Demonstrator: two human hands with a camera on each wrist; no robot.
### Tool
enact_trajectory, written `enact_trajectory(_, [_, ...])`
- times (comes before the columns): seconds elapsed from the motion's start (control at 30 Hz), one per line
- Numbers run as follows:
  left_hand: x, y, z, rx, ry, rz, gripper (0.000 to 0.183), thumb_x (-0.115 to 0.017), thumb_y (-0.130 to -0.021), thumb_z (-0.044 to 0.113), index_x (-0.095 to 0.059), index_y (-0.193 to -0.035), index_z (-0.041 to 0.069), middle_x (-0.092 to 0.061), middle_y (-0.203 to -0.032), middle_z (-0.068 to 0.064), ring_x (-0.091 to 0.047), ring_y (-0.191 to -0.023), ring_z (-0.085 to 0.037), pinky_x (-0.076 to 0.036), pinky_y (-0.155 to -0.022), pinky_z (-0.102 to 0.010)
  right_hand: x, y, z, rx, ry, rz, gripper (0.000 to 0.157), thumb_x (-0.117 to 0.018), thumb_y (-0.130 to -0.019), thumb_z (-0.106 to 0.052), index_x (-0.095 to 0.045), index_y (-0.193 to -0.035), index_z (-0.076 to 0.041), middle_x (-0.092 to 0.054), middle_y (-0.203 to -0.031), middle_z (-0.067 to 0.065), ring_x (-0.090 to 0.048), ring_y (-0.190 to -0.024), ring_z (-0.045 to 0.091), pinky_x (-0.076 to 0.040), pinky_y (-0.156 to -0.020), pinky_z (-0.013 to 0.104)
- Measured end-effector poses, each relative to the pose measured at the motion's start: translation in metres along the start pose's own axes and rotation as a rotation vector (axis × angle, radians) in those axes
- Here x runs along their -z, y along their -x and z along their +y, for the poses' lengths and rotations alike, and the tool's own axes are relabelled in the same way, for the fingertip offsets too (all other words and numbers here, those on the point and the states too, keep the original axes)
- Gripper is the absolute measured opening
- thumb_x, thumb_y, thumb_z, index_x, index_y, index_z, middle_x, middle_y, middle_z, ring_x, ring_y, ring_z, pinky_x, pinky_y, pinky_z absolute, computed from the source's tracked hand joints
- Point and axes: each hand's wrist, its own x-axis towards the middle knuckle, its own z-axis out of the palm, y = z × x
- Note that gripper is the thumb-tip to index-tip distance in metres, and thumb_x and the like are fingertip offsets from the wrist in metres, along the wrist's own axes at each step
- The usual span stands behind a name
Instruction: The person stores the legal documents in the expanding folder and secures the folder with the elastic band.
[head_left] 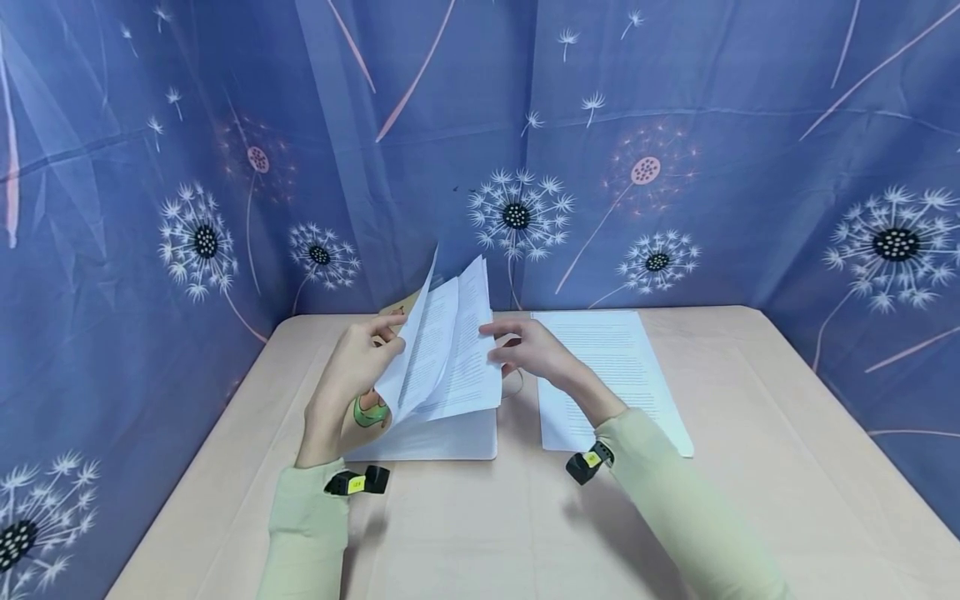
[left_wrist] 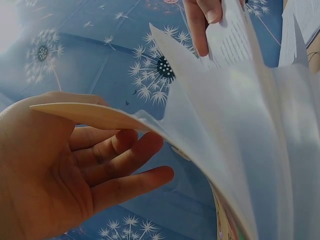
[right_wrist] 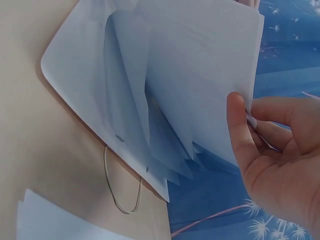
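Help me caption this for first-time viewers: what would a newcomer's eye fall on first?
Probably the blue curtain with its big dandelions, filling the background behind the table. Next come the raised, printed pages mid-table, with the left hand holding the tan cover and the right hand pinching a page edge. More printed sheets lie flat to their right.

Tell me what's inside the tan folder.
Inside the folder: several white sheets, fanned out, at least two showing printed lines of text. The sheets overlap, so whatever is on the covered faces can't be seen, nor how many there are.
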Motion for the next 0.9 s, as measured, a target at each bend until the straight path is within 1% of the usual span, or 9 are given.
enact_trajectory(0.2, [0.000, 0.000, 0.000, -0.005, 0.007, -0.004, 0.048, -0.051, -0.093, 0.015, -0.058, -0.140, 0.017, -0.060, -0.098, -0.008, -0.035, -0.047, -0.009, -0.031, -0.043, -0.028, -0.008, -0.006, -0.004, -0.006, -0.003, -0.019, 0.049, -0.064, -0.090, -0.001, -0.058, -0.138, -0.002, -0.056, -0.133, 0.018, -0.066, -0.088, 0.018, -0.060, -0.073, 0.035])
enact_trajectory(0.37, [0.000, 0.000, -0.001, -0.006, 0.005, 0.002, 0.048, -0.051, -0.093, 0.015, -0.058, -0.140, 0.016, -0.061, -0.097, -0.007, -0.035, -0.048, -0.010, -0.030, -0.043, -0.027, -0.013, -0.010, -0.005, -0.006, -0.009, -0.048, 0.049, -0.063, -0.090, -0.002, -0.056, -0.139, -0.002, -0.054, -0.136, 0.019, -0.065, -0.082, 0.016, -0.059, -0.071, 0.034])
enact_trajectory(0.5, [0.001, 0.000, 0.000, -0.008, 0.002, 0.004, 0.048, -0.051, -0.092, 0.015, -0.059, -0.140, 0.017, -0.061, -0.097, -0.007, -0.035, -0.048, -0.010, -0.030, -0.042, -0.027, -0.017, -0.012, -0.007, -0.003, -0.010, -0.052, 0.049, -0.063, -0.091, -0.001, -0.057, -0.139, -0.002, -0.055, -0.135, 0.019, -0.065, -0.080, 0.017, -0.059, -0.070, 0.036])
enact_trajectory(0.63, [0.001, 0.000, 0.002, -0.010, 0.006, -0.001, 0.048, -0.051, -0.092, 0.015, -0.058, -0.140, 0.016, -0.062, -0.097, -0.007, -0.036, -0.048, -0.010, -0.030, -0.042, -0.027, -0.022, -0.015, -0.005, -0.006, 0.022, -0.054, 0.047, -0.064, -0.091, -0.003, -0.058, -0.138, -0.003, -0.056, -0.133, 0.018, -0.064, -0.076, 0.015, -0.059, -0.069, 0.038])
enact_trajectory(0.77, [0.001, 0.001, 0.002, -0.008, 0.007, -0.003, 0.048, -0.051, -0.093, 0.015, -0.058, -0.141, 0.014, -0.061, -0.098, -0.008, -0.036, -0.048, -0.011, -0.031, -0.043, -0.027, -0.025, -0.017, -0.004, -0.026, 0.059, -0.043, 0.046, -0.065, -0.091, -0.006, -0.061, -0.136, -0.009, -0.058, -0.131, 0.014, -0.058, -0.066, 0.015, -0.054, -0.061, 0.032])
enact_trajectory(0.9, [0.001, 0.001, 0.002, -0.006, 0.004, -0.001, 0.048, -0.051, -0.093, 0.016, -0.058, -0.141, 0.014, -0.061, -0.098, -0.008, -0.036, -0.048, -0.012, -0.031, -0.042, -0.027, -0.028, -0.018, -0.005, -0.031, 0.063, -0.022, 0.045, -0.066, -0.090, -0.007, -0.062, -0.135, -0.010, -0.059, -0.127, 0.012, -0.051, -0.064, 0.014, -0.044, -0.056, 0.026])
